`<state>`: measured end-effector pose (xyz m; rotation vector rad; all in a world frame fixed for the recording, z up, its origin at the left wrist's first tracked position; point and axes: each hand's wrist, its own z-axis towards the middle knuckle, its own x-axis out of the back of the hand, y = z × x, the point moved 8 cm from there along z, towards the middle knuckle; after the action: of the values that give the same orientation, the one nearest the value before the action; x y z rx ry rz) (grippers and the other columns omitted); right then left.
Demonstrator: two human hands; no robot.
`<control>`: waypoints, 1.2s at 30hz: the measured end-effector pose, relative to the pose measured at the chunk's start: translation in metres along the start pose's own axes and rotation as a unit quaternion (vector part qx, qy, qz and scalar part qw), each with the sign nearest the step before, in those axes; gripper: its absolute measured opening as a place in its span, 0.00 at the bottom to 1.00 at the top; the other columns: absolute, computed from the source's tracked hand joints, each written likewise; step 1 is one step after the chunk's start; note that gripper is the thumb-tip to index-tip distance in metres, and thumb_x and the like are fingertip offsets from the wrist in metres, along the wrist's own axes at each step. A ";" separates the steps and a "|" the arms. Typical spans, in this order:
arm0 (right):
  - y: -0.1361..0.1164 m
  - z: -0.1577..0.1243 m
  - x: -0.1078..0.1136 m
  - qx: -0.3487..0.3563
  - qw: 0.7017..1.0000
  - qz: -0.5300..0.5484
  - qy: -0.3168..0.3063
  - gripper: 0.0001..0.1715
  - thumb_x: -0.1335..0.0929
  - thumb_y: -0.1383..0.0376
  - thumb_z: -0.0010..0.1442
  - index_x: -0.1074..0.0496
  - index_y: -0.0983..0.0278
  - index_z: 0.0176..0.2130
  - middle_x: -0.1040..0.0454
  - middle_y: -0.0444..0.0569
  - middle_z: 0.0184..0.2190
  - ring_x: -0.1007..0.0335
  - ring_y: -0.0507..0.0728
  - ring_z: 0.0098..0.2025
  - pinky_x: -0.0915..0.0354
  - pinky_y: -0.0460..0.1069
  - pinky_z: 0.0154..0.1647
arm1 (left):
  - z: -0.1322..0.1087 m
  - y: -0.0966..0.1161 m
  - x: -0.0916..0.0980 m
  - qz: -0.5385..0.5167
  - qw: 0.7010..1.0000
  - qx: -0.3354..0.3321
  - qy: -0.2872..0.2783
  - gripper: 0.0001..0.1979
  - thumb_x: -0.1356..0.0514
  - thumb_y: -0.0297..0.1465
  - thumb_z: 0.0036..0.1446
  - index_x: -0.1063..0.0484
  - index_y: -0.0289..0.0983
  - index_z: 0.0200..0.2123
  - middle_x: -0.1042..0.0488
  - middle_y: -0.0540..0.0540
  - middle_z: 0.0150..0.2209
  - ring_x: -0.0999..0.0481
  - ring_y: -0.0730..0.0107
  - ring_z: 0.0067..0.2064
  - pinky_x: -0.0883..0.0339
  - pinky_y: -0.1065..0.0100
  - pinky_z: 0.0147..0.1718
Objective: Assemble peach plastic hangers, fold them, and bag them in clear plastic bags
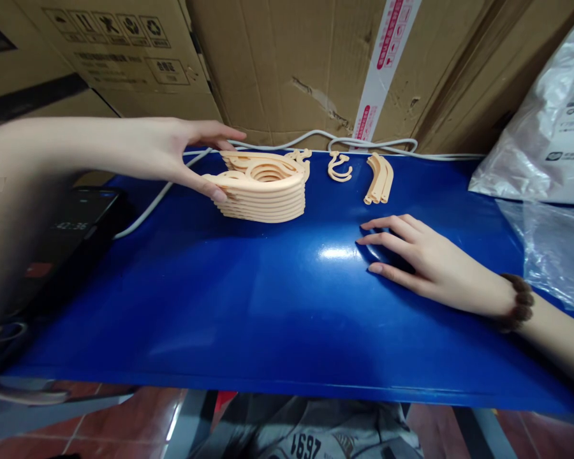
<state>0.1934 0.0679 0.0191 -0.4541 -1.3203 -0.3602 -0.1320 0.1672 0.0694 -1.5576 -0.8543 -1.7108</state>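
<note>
My left hand (184,150) is at the left end of a stack of beige plastic hanger parts (268,201). Its thumb presses the near side while the fingers reach round the far side, partly hidden. The curved pieces lie one on another, with round openings in the middle. My right hand (411,255) rests palm down over the blue tabletop, fingers spread, holding nothing. Beyond it are a few short curved beige arms (380,178) side by side. Small beige hooks (339,167) lie between these arms and the stack; more hooks (300,159) show behind the stack's right end.
Cardboard boxes (287,70) stand along the back of the blue table (249,319). A white cable (310,135) runs along the rear edge and down the left. A phone (76,229) is under my left forearm. Clear plastic packaging (540,140) occupies the right side.
</note>
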 end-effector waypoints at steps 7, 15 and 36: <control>0.000 0.001 0.000 -0.001 1.000 -0.002 0.002 0.20 0.36 0.56 0.72 0.30 0.63 0.58 0.31 0.58 0.59 0.34 0.64 0.58 0.35 0.61 0.58 | 0.001 -0.006 -0.003 0.017 0.999 -0.026 0.004 0.52 0.41 0.60 0.49 0.44 0.36 0.70 0.24 0.42 0.56 0.22 0.59 0.54 0.29 0.49 0.49; 0.000 0.001 0.000 0.001 1.000 -0.004 0.003 0.20 0.36 0.56 0.73 0.30 0.63 0.58 0.31 0.58 0.59 0.34 0.64 0.58 0.35 0.60 0.59 | -0.003 0.048 0.021 0.006 0.997 -0.034 0.076 0.57 0.45 0.63 0.51 0.50 0.28 0.71 0.37 0.27 0.66 0.33 0.45 0.64 0.36 0.44 0.56; 0.019 -0.002 0.009 -0.079 0.996 -0.022 0.040 0.19 0.38 0.55 0.73 0.26 0.63 0.52 0.25 0.57 0.51 0.27 0.65 0.52 0.33 0.62 0.53 | 0.024 0.227 -0.072 -0.026 0.985 -0.143 0.090 0.22 0.52 0.35 0.75 0.30 0.30 0.61 0.28 0.38 0.62 0.27 0.54 0.61 0.29 0.56 0.58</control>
<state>0.2064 0.0832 0.0254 -0.5386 -1.2302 -0.5170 0.0733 0.0616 0.0070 -1.5402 -0.5823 -2.0490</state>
